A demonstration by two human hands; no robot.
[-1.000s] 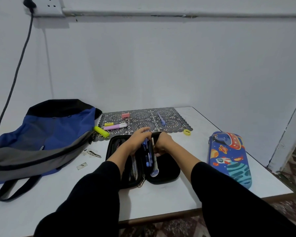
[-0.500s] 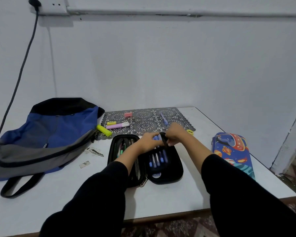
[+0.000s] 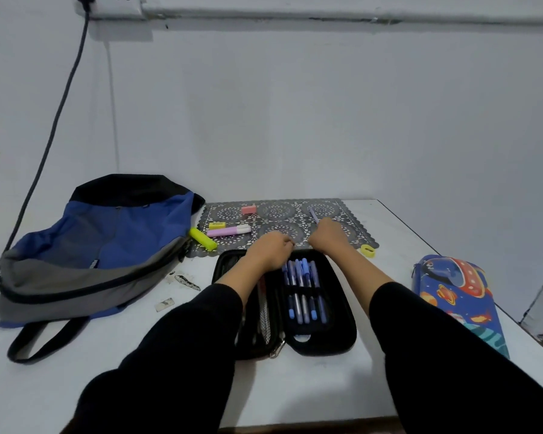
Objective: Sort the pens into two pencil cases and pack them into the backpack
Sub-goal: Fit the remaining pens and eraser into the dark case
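Observation:
A black pencil case point(image 3: 323, 336) lies open on the white table in front of me. Several blue pens point(image 3: 304, 289) sit under the elastic band in its right half. My left hand point(image 3: 271, 250) has its fingers curled over the case's far edge, at the middle. On the patterned mat point(image 3: 276, 211) my right hand point(image 3: 328, 234) reaches the near end of a purple pen point(image 3: 313, 214); its fingers are hidden, so a grip cannot be confirmed. A space-print pencil case point(image 3: 458, 296) lies shut at the right. The blue and grey backpack point(image 3: 107, 245) lies at the left.
A yellow highlighter point(image 3: 203, 239), a pink highlighter point(image 3: 229, 230), a small yellow eraser point(image 3: 217, 225) and a pink eraser point(image 3: 249, 209) lie on or by the mat. A yellow sharpener point(image 3: 368, 249) sits right of my right wrist. The wall stands close behind; the table's edge runs along the right.
My right hand left the case's far edge and moved out over the mat to the purple pen. My left hand slid up to the case's far edge. The blue pens now lie uncovered.

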